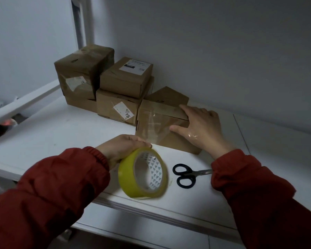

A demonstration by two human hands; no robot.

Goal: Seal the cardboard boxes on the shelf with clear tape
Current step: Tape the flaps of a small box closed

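Left hand (122, 148): fingers curled over the rim of the tape roll (143, 174), gripping it from above. Roll yellowish, tilted, core facing the camera, near the shelf's front edge; contact with the shelf (61, 133) unclear.

Right hand (199, 128): flat and spread on the near cardboard box (156, 126), fingers over its top edge, thumb on the front face, nothing gripped.

Clear tape strip (153, 121): down the box's front face toward the roll, with a glossy patch also over the back of the right hand.

Box on the white shelf, mid-right, a rear flap standing up.

Black-handled scissors (185, 175): flat on the shelf just right of the roll, blades pointing under the right red sleeve (244, 178).

Other boxes (117, 108): stacked against the wall behind and left, touching the near box.
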